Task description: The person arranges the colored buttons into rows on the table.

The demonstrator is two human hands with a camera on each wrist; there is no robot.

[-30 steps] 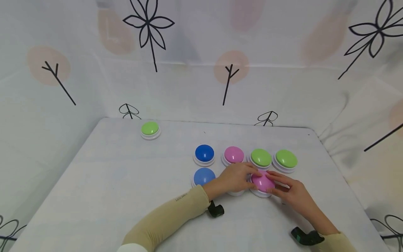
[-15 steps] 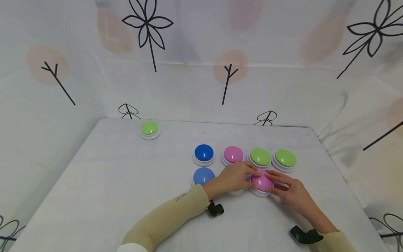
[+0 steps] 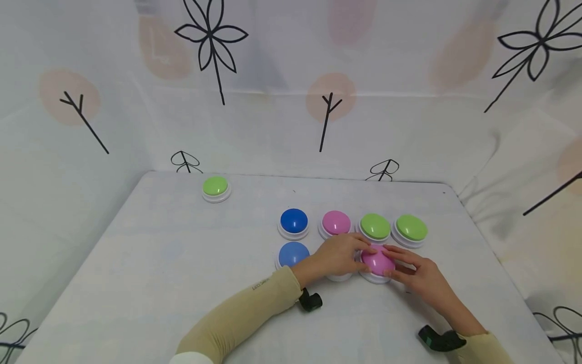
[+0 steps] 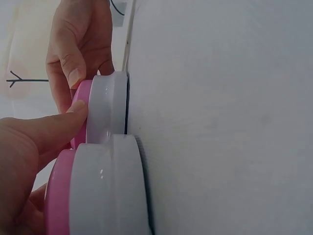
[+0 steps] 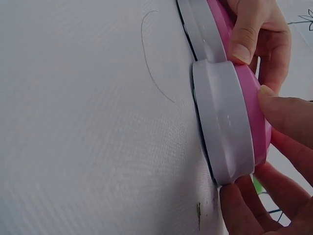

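A pink push button (image 3: pixel 378 260) with a white base sits flat on the table at the front right of a group. My left hand (image 3: pixel 338 255) holds its left side, the thumb lying on the pink dome in the left wrist view. From the right, my right hand (image 3: pixel 423 278) grips the same button, its thumb on the dome and other fingers low by the base (image 5: pixel 222 122) in the right wrist view. Another pink button (image 4: pixel 59 193) stands beside it, the two bases touching; my left hand hides most of it in the head view, leaving its white base edge (image 3: pixel 340 278).
Behind stand a dark blue button (image 3: pixel 294 221), a pink one (image 3: pixel 336 223) and two green ones (image 3: pixel 375 226). A lighter blue button (image 3: pixel 293 254) is left of my left hand. One green button (image 3: pixel 215 186) sits alone at the back left of the white table (image 3: pixel 150 263).
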